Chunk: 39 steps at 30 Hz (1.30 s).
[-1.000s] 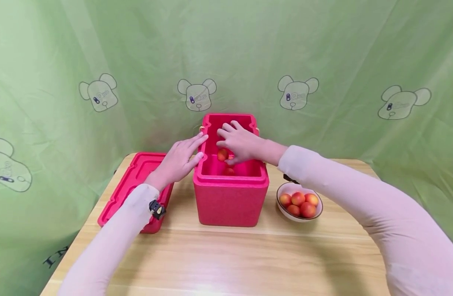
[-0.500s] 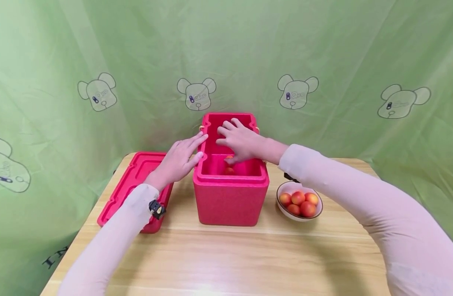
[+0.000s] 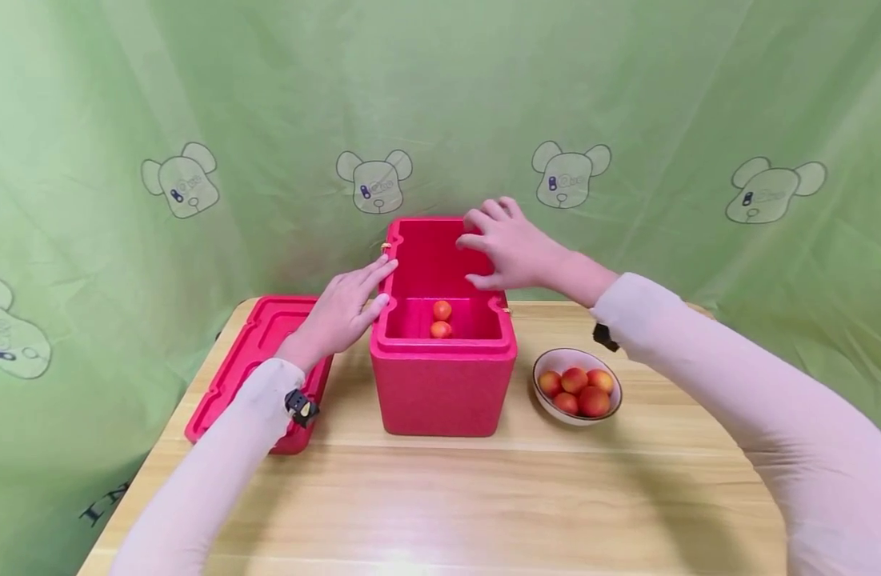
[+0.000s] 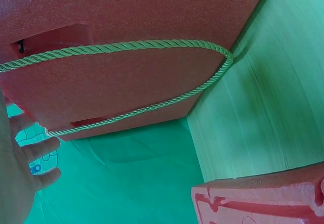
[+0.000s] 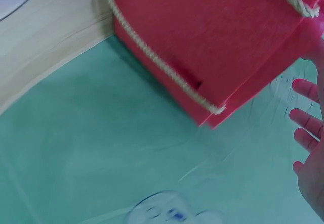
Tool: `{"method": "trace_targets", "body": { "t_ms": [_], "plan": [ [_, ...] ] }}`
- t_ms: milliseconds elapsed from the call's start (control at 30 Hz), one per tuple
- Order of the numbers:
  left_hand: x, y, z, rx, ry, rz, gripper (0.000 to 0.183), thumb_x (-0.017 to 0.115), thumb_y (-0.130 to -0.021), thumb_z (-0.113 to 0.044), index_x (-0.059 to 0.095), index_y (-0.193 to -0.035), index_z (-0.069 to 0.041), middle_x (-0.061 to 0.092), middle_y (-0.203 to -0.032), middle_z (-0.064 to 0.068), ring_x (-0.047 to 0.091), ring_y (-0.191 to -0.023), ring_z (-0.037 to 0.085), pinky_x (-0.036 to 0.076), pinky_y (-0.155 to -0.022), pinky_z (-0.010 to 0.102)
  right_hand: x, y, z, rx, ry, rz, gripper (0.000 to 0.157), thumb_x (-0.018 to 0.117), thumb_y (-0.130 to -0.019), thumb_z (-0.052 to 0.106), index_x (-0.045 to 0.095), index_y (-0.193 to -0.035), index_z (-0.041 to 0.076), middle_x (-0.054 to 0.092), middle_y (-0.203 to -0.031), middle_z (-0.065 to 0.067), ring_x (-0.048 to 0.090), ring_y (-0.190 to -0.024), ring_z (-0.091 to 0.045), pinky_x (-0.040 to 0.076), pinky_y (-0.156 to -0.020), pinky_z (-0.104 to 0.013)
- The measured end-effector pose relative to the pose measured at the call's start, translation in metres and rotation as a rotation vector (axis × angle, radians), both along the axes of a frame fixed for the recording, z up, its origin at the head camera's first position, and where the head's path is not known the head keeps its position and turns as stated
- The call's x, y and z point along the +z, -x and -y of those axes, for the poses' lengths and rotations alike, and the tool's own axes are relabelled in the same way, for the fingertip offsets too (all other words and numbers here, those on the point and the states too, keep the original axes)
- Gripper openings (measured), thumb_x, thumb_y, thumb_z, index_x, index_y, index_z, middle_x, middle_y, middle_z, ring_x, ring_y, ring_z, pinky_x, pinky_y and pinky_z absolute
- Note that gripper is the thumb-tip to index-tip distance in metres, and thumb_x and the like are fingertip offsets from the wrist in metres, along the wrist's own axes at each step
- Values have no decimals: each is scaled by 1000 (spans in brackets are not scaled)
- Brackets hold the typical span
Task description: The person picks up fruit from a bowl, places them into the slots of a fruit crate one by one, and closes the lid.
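Note:
A red foam box (image 3: 443, 392) stands uncovered in the middle of the head view. Two round red-orange fruits (image 3: 442, 310) lie one behind the other on its floor. My left hand (image 3: 339, 308) rests with straight fingers at the box's left rim. Over the right rim, my right hand (image 3: 515, 248) hovers with spread, slightly bent fingers and nothing in them. The right wrist view also shows those fingers (image 5: 306, 118) apart from one another. Nearest on that side is a white bowl (image 3: 566, 358) with several more red-and-yellow fruits (image 3: 594, 402).
The red lid (image 3: 227, 392) lies on the wooden table (image 3: 426, 504), partly under my left forearm. A twisted rope (image 4: 152, 44) loops down the box's left side, and another rope (image 5: 152, 54) hangs on its right. A green curtain (image 3: 462, 96) closes off the back.
My right hand has risen from inside the box and moved right, toward its right rim. Both fruits now show on the box floor. The left hand has stayed at the rim.

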<state>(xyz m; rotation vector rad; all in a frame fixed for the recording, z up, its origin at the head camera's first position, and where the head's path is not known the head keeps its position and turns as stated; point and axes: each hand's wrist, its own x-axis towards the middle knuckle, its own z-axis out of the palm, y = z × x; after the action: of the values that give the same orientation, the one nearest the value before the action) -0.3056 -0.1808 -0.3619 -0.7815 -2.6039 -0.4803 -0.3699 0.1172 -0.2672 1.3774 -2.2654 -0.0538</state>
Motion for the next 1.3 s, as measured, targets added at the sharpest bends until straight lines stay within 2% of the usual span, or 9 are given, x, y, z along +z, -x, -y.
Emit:
{"method": "trace_targets", "body": {
  "t_ms": [267,567,767,900,1133,1300],
  "plan": [
    [0,0,0,-2,-2,3,63,42,-95,-47,16,-150,-32,21,-156,-4,29,-140,17,29,-109,50,-6,-5,-60,-35,106,-16,37,69,-74,42,67,-102,18,56,-107,-10,41,-100,-29,28,-89,-54],
    [-1,1,3,-8,-9,-19,63,42,-95,-46,17,-150,-32,23,-156,-3,31,-139,19,30,-107,51,-38,-19,-102,-65,129,65,37,72,-70,43,68,-98,20,55,-105,-6,41,-98,-28,27,-89,-56],
    [-1,1,1,-21,-20,-23,62,42,-95,-46,18,-150,-31,25,-155,-1,33,-138,20,31,-106,51,-65,-36,-125,-91,63,161,35,76,-67,45,68,-94,24,57,-102,-3,43,-94,-25,29,-87,-56],
    [-1,0,0,-22,-26,-17,62,42,-95,-46,19,-150,-30,24,-155,-2,33,-138,20,31,-107,51,-77,-47,-138,-122,-1,228,33,79,-65,42,67,-91,26,57,-101,-1,44,-94,-25,30,-85,-52],
    [-1,0,0,-15,-27,-14,62,42,-95,-47,19,-150,-30,23,-156,-4,32,-138,19,32,-107,51,-85,-58,-147,-131,-98,288,36,80,-64,45,69,-91,23,56,-99,-1,43,-96,-23,30,-84,-49],
    [-1,0,1,-16,-30,-16,62,42,-95,-46,19,-150,-30,23,-156,-5,32,-139,19,31,-107,51,-92,-60,-145,-100,-125,287,35,80,-64,45,71,-86,20,54,-93,0,44,-92,-22,29,-79,-41]
  ]
}}
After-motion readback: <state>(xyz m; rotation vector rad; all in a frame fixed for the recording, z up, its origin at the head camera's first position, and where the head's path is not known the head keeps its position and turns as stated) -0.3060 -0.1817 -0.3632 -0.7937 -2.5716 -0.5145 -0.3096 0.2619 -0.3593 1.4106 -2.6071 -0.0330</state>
